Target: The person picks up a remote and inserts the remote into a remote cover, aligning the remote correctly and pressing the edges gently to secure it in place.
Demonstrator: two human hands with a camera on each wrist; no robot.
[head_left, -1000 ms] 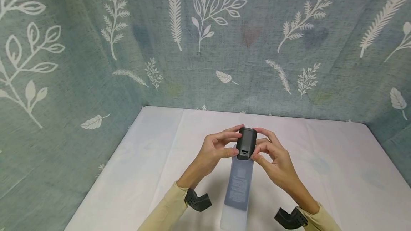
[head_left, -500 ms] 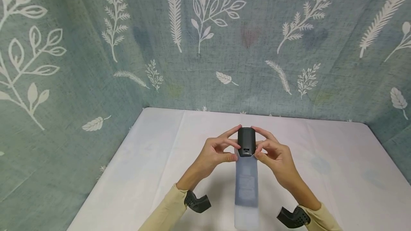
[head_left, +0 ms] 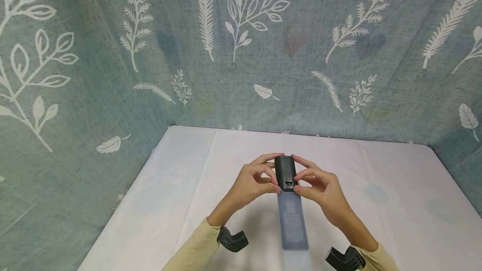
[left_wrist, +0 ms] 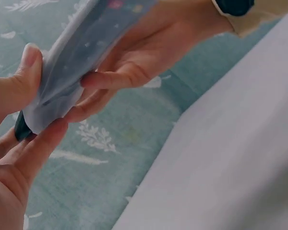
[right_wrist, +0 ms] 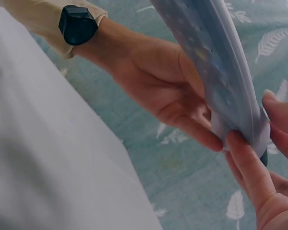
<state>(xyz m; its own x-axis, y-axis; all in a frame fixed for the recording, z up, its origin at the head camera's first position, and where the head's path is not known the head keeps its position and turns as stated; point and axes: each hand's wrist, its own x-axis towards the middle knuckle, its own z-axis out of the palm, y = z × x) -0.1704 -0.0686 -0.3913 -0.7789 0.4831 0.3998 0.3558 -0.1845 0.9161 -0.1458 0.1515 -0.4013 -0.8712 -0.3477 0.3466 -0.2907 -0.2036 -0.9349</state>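
Note:
A black remote control (head_left: 285, 172) is held between both hands, its back turned up in the head view. A small latch shows near the lower end of its bare part. The rest of it lies inside a blue-grey translucent sleeve (head_left: 293, 221), whose clear tail runs toward the bottom edge. My left hand (head_left: 253, 181) pinches the left side, with the thumb at the sleeve's mouth. On the opposite side my right hand (head_left: 324, 187) pinches with thumb and fingers, the index finger reaching the top end. Coloured buttons show faintly through the sleeve (right_wrist: 221, 72) in the right wrist view.
A white-covered table (head_left: 180, 191) spreads beneath the hands. Behind and to the left hangs a green cloth (head_left: 226, 87) with a white leaf print. Each wrist wears a small black camera (head_left: 232, 239).
The remote's bare end has dipped slightly downward, and the sleeve's lower end has swung to the right. Both hands keep their grip, with the right fingers shifted further over the remote's edge.

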